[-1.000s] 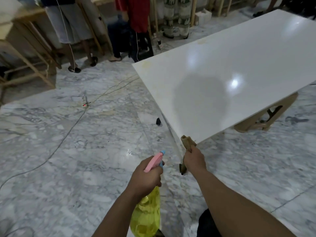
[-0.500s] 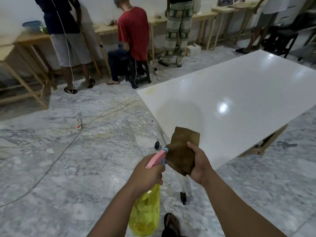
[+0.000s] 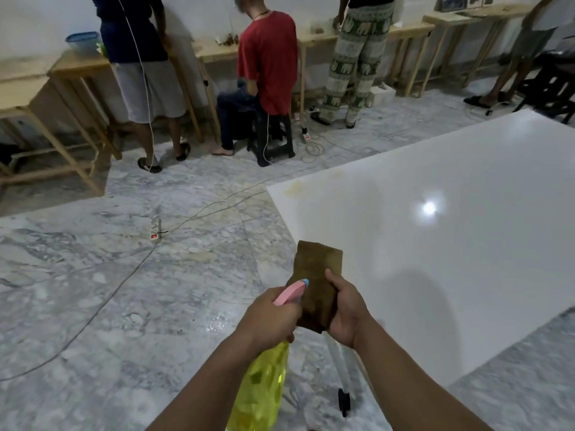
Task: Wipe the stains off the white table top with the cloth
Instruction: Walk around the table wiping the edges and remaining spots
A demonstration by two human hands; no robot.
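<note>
The glossy white table top (image 3: 451, 244) fills the right side, with a yellowish stain (image 3: 295, 189) at its far left corner. My right hand (image 3: 347, 312) grips a brown cloth (image 3: 317, 275), held upright in front of me over the table's near left edge. My left hand (image 3: 269, 320) grips a yellow spray bottle (image 3: 261, 390) by its pink head, and the blue nozzle tip points at the cloth from just in front of it.
A power strip (image 3: 155, 228) and cables lie on the marble floor to the left. Several people (image 3: 267, 63) stand or sit at wooden benches (image 3: 71, 70) along the far wall. A white table leg with a black foot (image 3: 342, 396) stands below my hands.
My right hand has raised the cloth from a crumpled grip at the table edge to a spread, upright hold in front of the nozzle. My head has tilted up, showing the far wall.
</note>
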